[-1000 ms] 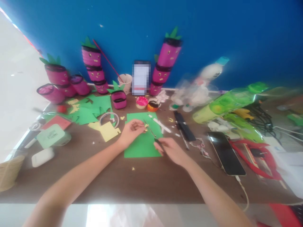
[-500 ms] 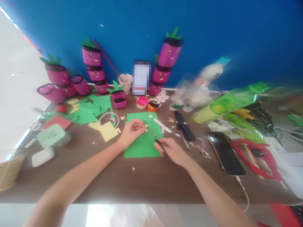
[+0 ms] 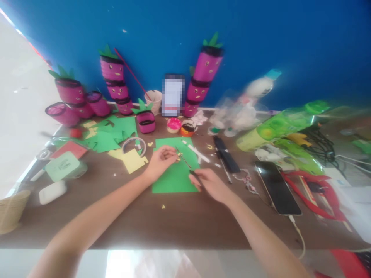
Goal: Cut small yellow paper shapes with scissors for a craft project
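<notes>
Over a green paper sheet (image 3: pixel 174 179), my left hand (image 3: pixel 162 160) pinches a small yellow paper piece (image 3: pixel 179 157) at its fingertips. My right hand (image 3: pixel 207 181) is closed around the black handles of scissors (image 3: pixel 185 160), whose blades point up and left beside the yellow piece. A white pen (image 3: pixel 188 145) lies on the sheet's upper right. Left of my left hand are yellow paper (image 3: pixel 133 161) and a roll of tape (image 3: pixel 142 141). Behind the sheet stand a pink paint pot (image 3: pixel 174 124) and an orange pot (image 3: pixel 187 131).
Purple cups with green leaves (image 3: pixel 145 122) stand along the blue wall (image 3: pixel 162 34). A propped phone (image 3: pixel 173 96) is at the back. To the right lie a black phone (image 3: pixel 278 189) with a cable, a green bottle (image 3: pixel 261 135) and red scissors (image 3: pixel 310 200). A white case (image 3: pixel 53 192) lies left.
</notes>
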A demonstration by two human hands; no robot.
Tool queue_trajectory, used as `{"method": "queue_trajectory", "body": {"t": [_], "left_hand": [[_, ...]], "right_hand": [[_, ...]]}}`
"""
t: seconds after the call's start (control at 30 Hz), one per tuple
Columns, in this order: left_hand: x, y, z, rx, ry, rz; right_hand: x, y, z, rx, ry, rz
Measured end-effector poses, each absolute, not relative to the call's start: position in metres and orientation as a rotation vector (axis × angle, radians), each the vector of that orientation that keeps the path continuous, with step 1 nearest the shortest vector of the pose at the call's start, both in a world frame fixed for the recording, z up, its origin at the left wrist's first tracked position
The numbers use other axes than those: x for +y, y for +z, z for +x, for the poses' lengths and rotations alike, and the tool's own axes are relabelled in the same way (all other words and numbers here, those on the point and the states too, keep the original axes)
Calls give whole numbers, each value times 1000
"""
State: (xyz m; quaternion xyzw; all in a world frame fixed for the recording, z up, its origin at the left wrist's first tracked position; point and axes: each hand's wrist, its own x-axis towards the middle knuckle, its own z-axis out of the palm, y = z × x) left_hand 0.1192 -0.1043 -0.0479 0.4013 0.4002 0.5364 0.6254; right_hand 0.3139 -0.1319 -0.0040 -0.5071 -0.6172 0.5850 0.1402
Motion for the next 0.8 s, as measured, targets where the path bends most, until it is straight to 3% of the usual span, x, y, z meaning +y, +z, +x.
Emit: {"method": "queue_trajectory", "body": {"t": [0.8], "left_hand": [[-104, -49, 118, 966, 1243, 907]], "right_hand": [[-131, -3, 315, -1802, 1667, -1487]]}}
